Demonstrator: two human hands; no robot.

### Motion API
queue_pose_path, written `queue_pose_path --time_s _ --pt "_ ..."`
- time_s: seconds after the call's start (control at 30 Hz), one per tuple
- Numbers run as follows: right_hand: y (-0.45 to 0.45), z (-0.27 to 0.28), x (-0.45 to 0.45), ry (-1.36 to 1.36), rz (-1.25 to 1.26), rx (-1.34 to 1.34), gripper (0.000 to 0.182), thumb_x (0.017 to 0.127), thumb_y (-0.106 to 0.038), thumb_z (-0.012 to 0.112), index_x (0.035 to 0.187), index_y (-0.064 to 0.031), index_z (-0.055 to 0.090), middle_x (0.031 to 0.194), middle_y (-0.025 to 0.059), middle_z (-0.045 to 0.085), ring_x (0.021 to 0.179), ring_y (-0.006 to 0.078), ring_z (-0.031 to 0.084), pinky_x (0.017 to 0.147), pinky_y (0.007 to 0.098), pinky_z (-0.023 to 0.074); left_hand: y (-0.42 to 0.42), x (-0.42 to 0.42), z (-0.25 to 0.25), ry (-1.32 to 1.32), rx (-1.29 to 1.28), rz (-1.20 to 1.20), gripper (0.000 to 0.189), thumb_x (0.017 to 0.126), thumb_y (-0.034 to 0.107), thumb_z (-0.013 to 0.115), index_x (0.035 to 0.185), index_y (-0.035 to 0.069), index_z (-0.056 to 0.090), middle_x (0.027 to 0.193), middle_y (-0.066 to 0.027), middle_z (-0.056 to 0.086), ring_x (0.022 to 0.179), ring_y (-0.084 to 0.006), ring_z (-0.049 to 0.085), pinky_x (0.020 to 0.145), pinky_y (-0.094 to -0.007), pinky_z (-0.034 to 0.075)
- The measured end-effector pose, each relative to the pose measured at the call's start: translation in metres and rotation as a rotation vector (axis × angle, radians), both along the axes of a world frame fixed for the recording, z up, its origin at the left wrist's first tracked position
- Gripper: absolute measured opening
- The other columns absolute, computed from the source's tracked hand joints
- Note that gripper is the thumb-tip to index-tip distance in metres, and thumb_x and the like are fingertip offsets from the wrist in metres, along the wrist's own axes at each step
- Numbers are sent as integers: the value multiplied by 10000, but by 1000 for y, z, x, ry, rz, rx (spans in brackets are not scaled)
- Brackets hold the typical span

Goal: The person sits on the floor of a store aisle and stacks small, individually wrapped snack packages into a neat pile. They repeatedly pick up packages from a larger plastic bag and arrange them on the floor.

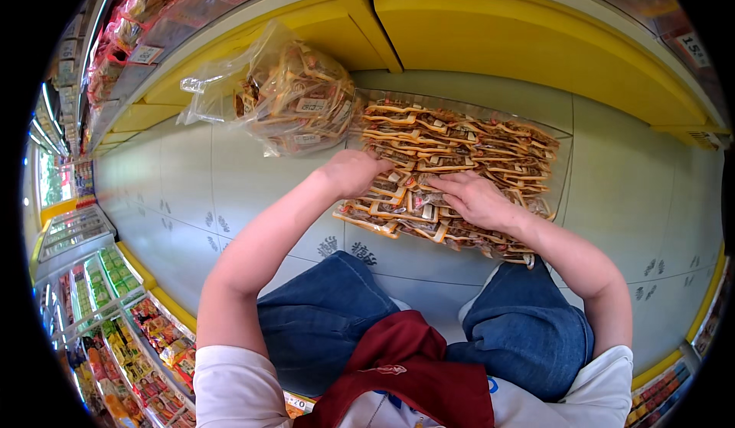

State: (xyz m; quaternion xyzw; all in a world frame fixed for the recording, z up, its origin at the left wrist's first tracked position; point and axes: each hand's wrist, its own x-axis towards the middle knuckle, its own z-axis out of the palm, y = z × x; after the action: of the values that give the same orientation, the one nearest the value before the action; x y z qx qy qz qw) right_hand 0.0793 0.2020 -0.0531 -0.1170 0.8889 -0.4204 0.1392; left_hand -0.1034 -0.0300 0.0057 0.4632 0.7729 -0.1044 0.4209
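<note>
A clear plastic tray (565, 158) sits on the tiled floor before my knees. It is packed with overlapping rows of small snack packets (505, 152) with orange edges and brown contents. At the tray's left side, my left hand (353, 172) reaches in with its fingertips among the packets; whether they pinch one is hidden. My right hand (474, 198) lies palm down across the front-middle packets, fingers stretched to the left and thumb apart. Just under its fingers is a packet with a clear front (428, 199). The nearest packets overhang the tray's front side.
Left of the tray, a large clear plastic bag (310, 98) holds more packets. Yellow shelf base panels (505, 43) rise behind both. Stocked shelves (132, 359) stand at the lower left. My knees in blue jeans (327, 319) flank the near side.
</note>
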Motion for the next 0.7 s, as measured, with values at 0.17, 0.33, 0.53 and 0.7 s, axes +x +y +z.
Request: queue_pose_path --time_s 0.17,0.33,0.53,0.7 --pt "-4 0 -4 1 14 -4 406 997 -184 549 1401 -148 576 1283 176 633 1188 381 577 1001 460 499 -10 12 -22 116 15 -3 631 845 2 556 1445 185 500 1358 -169 576 1179 -364 616 986 -428 510" --pt "1 2 -3 -45 26 4 416 1005 -218 547 1410 -124 560 1331 179 598 1226 378 550 1025 459 484 10 15 -16 118 -75 29 686 829 -28 579 1479 148 452 1464 -155 492 1324 -362 516 1096 -432 435" --pt "5 12 -11 -54 23 -46 437 1014 -196 538 1425 -50 527 1380 199 562 1266 385 532 1079 445 437 -10 22 -8 186 83 28 749 821 -13 601 1520 123 372 1506 -155 437 1406 -363 420 1156 -453 360" --pt "-1 -6 -15 -28 106 -22 432 1028 -199 500 1431 -45 513 1411 194 547 1287 386 519 1087 446 434 -14 41 -37 218 19 98 779 792 -5 649 1510 62 355 1491 -182 441 1410 -362 421 1154 -447 365"
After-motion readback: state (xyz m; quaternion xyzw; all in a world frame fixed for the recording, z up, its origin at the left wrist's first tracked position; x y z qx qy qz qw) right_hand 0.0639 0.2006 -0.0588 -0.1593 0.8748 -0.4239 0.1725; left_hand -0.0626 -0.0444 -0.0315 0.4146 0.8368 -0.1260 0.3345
